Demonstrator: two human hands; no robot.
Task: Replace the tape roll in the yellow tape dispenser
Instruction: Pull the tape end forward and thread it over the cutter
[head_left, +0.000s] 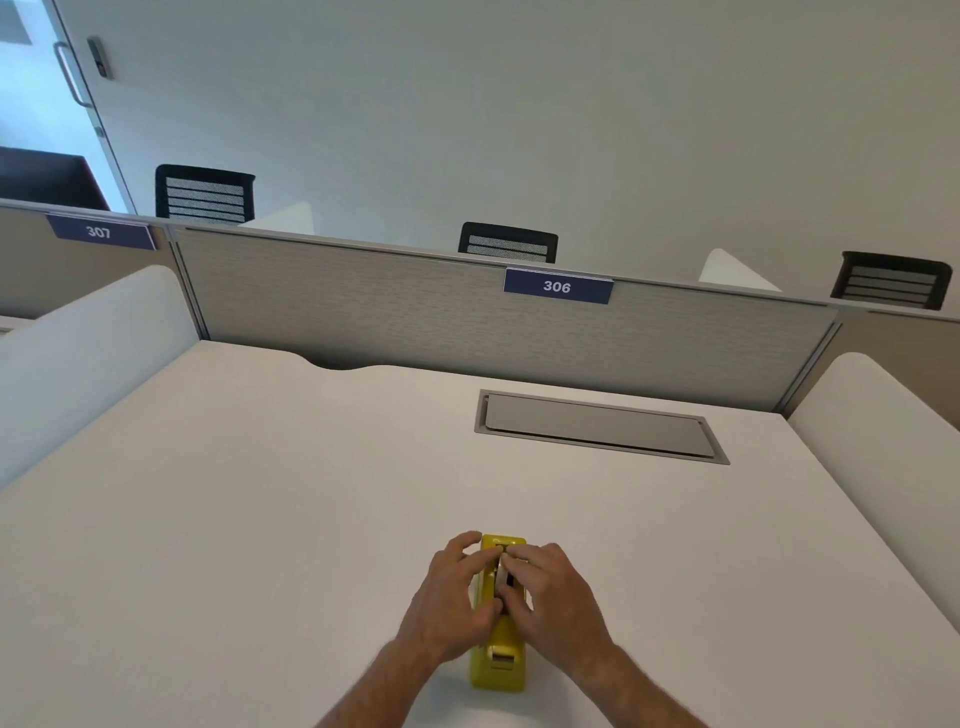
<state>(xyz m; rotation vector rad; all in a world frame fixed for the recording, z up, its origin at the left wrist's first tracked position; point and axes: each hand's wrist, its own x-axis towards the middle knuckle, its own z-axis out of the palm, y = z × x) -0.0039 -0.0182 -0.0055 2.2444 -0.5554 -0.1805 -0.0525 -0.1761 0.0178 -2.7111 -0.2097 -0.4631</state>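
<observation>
The yellow tape dispenser (497, 670) stands on the white desk (260, 519), its length running away from me and its cutter end nearest me. My left hand (451, 603) wraps the dispenser's left side. My right hand (558, 597) covers its right side. The fingertips of both hands meet over the top slot, pinching the tape roll (503, 571), of which only a thin pale edge shows between them. Most of the roll is hidden by my fingers.
A grey metal cable hatch (597, 426) is set flush into the desk, beyond the dispenser to the right. A grey partition with the label 306 (557, 286) closes the far edge. White side dividers (93, 353) flank the desk. Black chairs stand behind the partition.
</observation>
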